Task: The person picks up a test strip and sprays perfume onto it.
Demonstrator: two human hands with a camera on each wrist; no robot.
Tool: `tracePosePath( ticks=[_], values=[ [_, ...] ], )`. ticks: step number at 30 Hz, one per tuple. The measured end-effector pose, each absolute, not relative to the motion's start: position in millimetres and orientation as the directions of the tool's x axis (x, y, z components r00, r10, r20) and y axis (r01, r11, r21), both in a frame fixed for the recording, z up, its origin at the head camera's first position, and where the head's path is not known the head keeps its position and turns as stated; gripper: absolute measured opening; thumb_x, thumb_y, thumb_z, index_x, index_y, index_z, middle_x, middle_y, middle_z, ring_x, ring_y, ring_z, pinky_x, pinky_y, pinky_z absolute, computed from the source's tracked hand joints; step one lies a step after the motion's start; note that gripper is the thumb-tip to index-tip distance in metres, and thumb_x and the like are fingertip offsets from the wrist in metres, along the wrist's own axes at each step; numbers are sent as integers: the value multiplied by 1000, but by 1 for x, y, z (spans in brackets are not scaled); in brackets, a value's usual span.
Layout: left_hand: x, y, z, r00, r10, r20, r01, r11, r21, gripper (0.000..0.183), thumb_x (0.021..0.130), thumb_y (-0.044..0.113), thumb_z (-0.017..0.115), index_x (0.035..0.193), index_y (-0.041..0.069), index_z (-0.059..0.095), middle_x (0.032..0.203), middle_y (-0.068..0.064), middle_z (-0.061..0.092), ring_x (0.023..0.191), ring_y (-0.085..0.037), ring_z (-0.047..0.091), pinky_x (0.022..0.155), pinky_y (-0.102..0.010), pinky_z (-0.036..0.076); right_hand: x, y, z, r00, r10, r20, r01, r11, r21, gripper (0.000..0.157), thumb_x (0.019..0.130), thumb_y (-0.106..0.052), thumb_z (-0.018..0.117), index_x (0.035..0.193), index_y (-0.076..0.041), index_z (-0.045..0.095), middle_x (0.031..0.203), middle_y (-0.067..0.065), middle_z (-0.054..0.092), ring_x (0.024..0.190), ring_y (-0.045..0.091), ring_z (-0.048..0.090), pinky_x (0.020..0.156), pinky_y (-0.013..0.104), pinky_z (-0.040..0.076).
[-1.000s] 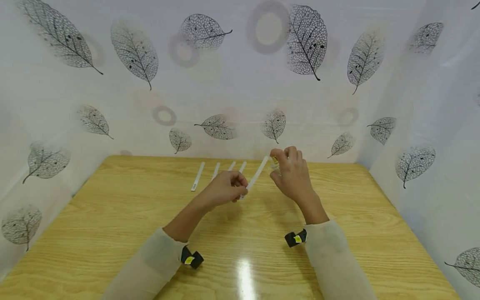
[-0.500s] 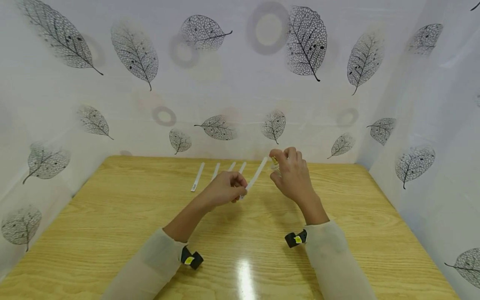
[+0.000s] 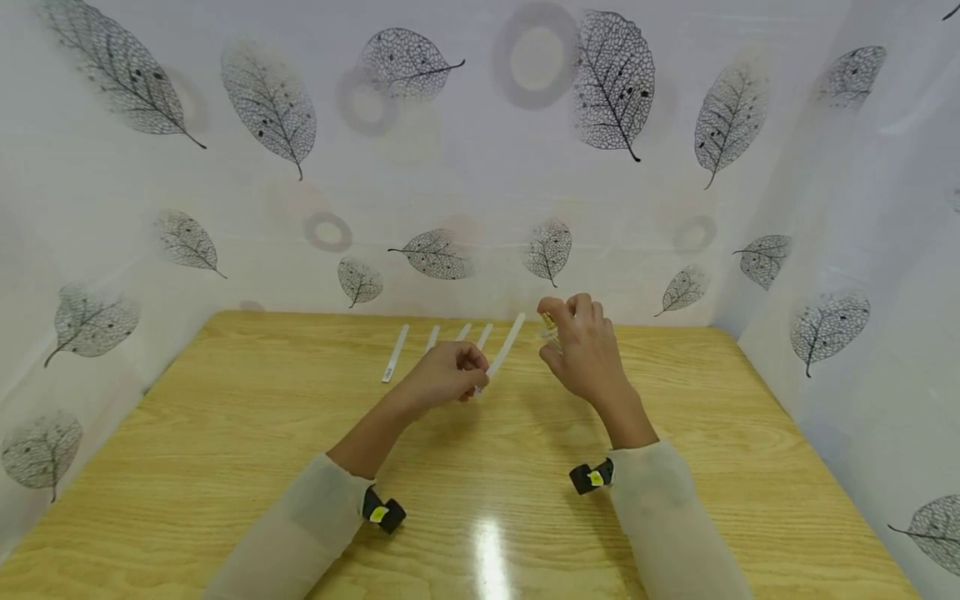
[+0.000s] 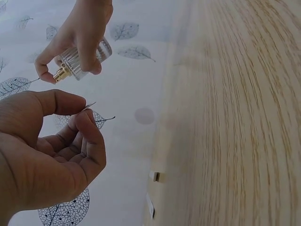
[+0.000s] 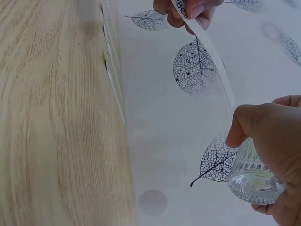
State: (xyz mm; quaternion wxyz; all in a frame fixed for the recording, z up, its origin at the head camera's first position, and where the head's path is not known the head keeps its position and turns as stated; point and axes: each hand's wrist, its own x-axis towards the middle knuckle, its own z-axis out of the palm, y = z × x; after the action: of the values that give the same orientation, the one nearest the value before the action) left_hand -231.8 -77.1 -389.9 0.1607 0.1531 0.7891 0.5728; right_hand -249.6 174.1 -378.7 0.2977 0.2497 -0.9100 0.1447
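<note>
My left hand [image 3: 450,372] pinches the near end of a white perfume test strip [image 3: 508,340] between thumb and index finger. The strip slants up and away over the table, slightly curved, with dark lettering by the pinched end in the right wrist view. To its right, my right hand [image 3: 588,346] grips a ribbed clear glass perfume bottle [image 5: 255,181]. Its index fingertip lies at the gold spray nozzle [image 4: 62,73], which faces toward the left hand. In the head view a short gap separates the strip's far end from the bottle, mostly covered by the fingers.
Several more white strips [image 3: 395,354] lie spaced in a row at the back of the wooden table [image 3: 247,417], some partly behind the left hand. A pale leaf-patterned curtain [image 3: 472,167] encloses the back and sides.
My left hand has shifted slightly left, drawing the strip's far end away from the bottle. The right hand and bottle stay nearly still.
</note>
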Motion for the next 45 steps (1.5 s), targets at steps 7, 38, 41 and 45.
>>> tracePosePath(
  ticks=[7,38,41,45],
  values=[
    [-240,-81,-397,-913,395,-105,10,280,960,8,97,10,66,103,4,65,89,-11,63,74,-23,59,75,-47,55,-250,175,-380,-713,-364,599,-535,835,-128,55,86,-7,72,131,-22,44,104,17,46,77,31,39,61,42,33],
    [-289,-62,-413,-925,359,-129,77,506,859,6,94,8,63,96,5,67,73,-8,66,60,-17,59,57,-29,48,-253,184,-378,-802,-362,475,-537,786,-307,57,88,-12,81,138,-15,53,122,22,56,104,42,57,78,56,50],
    [-292,-60,-415,-927,355,-119,87,515,853,7,93,9,63,96,5,68,70,-7,65,59,-17,58,55,-27,46,-254,185,-378,-816,-366,447,-535,773,-342,58,88,-13,82,138,-11,53,125,23,58,106,41,60,81,56,53],
    [-294,-58,-417,-930,351,-106,100,520,848,9,93,9,63,97,4,70,70,-8,67,58,-16,58,56,-26,47,-256,188,-378,-841,-371,394,-522,749,-408,59,89,-14,81,139,-8,51,132,20,59,111,39,61,88,55,53]
  ],
)
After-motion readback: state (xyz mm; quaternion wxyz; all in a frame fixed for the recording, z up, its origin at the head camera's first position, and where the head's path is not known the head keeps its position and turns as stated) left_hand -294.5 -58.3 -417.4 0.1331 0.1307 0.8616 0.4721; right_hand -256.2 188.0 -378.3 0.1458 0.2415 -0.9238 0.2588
